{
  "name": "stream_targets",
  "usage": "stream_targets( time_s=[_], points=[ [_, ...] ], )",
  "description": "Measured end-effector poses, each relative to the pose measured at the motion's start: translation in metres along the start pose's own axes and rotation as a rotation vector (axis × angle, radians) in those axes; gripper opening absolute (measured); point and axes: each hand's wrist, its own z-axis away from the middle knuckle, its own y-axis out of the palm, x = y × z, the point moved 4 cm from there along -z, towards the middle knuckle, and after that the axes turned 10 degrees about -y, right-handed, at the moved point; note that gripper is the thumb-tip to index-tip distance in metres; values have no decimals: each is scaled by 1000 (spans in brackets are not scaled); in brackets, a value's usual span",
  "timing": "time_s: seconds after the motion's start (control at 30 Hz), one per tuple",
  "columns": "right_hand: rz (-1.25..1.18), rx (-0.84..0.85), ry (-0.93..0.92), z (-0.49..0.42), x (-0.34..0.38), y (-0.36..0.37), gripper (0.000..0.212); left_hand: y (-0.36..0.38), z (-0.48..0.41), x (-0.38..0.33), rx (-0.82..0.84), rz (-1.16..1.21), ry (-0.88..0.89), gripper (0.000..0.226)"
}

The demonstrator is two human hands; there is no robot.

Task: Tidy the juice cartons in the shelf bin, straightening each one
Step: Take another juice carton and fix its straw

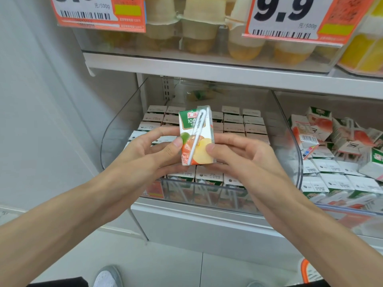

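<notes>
Carton (204, 131) between left hand (145, 154) and right hand (240, 156)

White shelving (207, 71), pale wall (41, 100), tiled floor (186, 266).

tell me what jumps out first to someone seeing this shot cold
A juice carton with a wrapped straw across its front is held up at centre frame, the left hand and right hand gripping its two sides. Behind it, a clear bin holds neat rows of cartons, while jumbled cartons fill the bin to the right. A big 9.9 price tag hangs at upper right.
</notes>
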Motion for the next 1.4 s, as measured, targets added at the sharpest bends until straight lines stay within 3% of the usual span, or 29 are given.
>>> stream_targets(
  time_s=[0.17, 0.4, 0.57, 0.7, 0.8, 1.13, 1.4],
  points=[
    [13, 37, -22, 0, 3, 2, 30, -2, 0, 0, -41, 30, -32, 33],
    [6, 47, -41, 1, 8, 10, 25, -2, -2, 1, -91, 58, -60, 38],
    [-48, 30, -2, -2, 6, 8, 21, -1, -2, 1, -77, 30, -7, 29],
    [22, 93, -31, -2, 5, 6, 46, -5, -3, -1, -54, -74, 47, 36],
    [66, 98, -89, -1, 4, 6, 52, -7, -4, -1, -54, -158, 101, 43],
    [53, 70, -130, -6, -2, 2, 56, -9, -6, -2, -180, -321, 228, 44],
    [227, 70, -172, -7, -4, -1, 35, -7, -4, -7, -180, -315, 311, 33]
  ],
)
